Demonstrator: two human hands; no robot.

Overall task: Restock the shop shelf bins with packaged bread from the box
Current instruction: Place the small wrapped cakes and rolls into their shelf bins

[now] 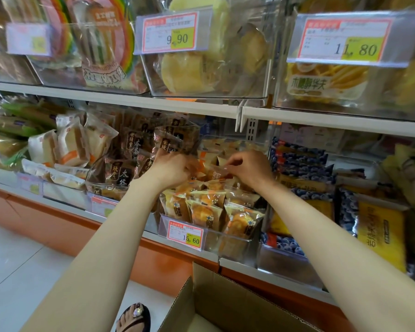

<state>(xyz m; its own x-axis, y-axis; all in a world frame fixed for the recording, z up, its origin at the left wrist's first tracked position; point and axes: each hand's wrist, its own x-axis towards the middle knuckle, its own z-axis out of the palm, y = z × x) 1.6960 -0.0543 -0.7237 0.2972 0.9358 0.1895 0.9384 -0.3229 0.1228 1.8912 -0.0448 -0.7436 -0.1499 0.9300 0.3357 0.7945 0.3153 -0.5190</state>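
Both my hands reach into a clear plastic shelf bin [235,238] on the lower shelf. The bin holds several small orange-and-clear packets of bread [203,212] standing in rows. My left hand [171,167] has its fingers curled on packets at the bin's back left. My right hand [249,167] pinches the edge of a clear bread packet [216,172] at the back of the bin. An open cardboard box [223,305] stands on the floor below the shelf, between my forearms; its contents are hidden.
A price tag reading 15.60 [185,234] hangs on the bin's front. Brown packets [122,168] fill the bin to the left, blue-and-yellow packets [379,233] the one to the right. An upper shelf [153,101] of clear bins overhangs. My sandalled foot [135,317] is beside the box.
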